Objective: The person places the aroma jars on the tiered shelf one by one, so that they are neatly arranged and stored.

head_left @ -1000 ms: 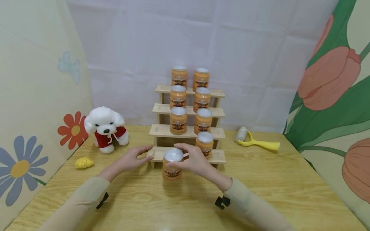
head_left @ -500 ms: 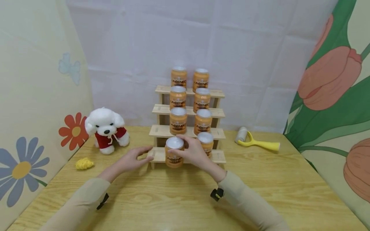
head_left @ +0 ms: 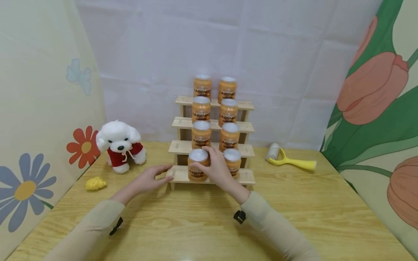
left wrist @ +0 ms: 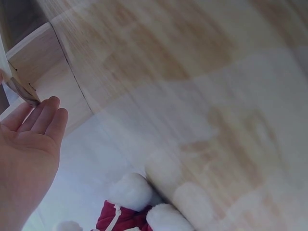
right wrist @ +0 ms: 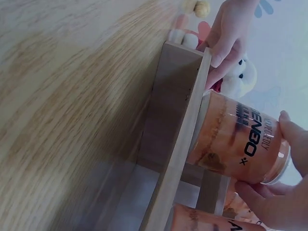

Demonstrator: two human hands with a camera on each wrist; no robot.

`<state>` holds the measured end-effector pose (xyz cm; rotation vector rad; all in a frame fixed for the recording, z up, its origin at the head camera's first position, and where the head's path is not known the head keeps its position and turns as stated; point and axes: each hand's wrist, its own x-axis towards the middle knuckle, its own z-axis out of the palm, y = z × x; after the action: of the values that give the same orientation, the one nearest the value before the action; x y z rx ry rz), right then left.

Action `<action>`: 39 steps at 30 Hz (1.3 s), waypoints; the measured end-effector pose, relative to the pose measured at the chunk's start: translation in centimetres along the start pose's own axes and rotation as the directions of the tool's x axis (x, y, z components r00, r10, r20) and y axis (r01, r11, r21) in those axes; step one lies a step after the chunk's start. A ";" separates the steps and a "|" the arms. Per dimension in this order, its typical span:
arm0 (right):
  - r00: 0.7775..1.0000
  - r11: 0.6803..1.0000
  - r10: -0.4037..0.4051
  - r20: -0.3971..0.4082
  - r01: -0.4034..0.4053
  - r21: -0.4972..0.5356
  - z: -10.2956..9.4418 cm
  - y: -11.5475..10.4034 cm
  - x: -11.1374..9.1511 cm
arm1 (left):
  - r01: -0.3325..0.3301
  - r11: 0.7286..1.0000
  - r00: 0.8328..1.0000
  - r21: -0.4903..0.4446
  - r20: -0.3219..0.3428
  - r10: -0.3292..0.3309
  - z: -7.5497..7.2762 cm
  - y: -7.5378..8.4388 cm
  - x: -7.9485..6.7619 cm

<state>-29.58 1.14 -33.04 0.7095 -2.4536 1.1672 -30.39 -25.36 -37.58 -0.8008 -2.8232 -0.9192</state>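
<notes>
An orange can point(head_left: 197, 168) with a silver lid stands upright on the left of the lowest tier of a wooden step stand point(head_left: 246, 177). My right hand point(head_left: 218, 167) holds it near the lid, thumb in front and fingers round the far side. In the right wrist view, the can's base point(right wrist: 199, 125) meets the board. Just right of it is a matching can point(head_left: 233, 167), partly behind my hand. My left hand point(head_left: 151, 180) grips the stand's lower left end between thumb and fingers; its fingertips point(left wrist: 54, 102) lie against the wood in the left wrist view.
Matching cans point(head_left: 201, 136) stand in pairs on the upper tiers. To the left sit a white toy dog point(head_left: 119, 145) in red and a yellow yarn bundle point(head_left: 95, 183). A roller with a yellow handle point(head_left: 298, 163) lies on the right of the wooden table point(head_left: 183, 232).
My right hand has carried the can up and away from me, from in front of the stand onto its lowest tier. The left hand has stayed at the stand's left end.
</notes>
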 end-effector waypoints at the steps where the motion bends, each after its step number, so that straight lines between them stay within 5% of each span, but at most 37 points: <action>1: 1.000 1.000 0.001 -0.005 -0.001 0.004 0.1 0.0 0.0 | 0.002 1.000 1.000 -0.001 -0.001 -0.002 0.0 0.0 0.0; 13: 1.000 0.999 0.019 -0.014 -0.019 -0.026 0.3 0.3 0.1 | 0.004 1.000 1.000 0.007 -0.002 -0.004 0.3 0.2 -0.2; 28: 0.993 0.977 -0.114 -0.017 0.109 -0.185 0.1 0.2 0.3 | -0.001 0.992 1.000 0.124 -0.017 0.003 -0.5 1.3 -0.2; 34: 0.977 0.961 -0.211 0.037 0.215 -0.172 -2.2 -0.1 -0.3 | 0.007 0.984 1.000 0.178 -0.025 -0.003 -0.5 1.9 -0.3; 39: 0.935 0.934 -0.350 -0.059 0.343 -0.103 -6.1 0.2 -0.7 | 0.018 0.976 0.994 0.216 -0.106 0.005 -1.5 2.7 -1.1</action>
<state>-28.62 6.29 -29.81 1.0018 -2.1860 0.9217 -28.20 -24.87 -35.11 -0.6937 -2.7712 -0.6193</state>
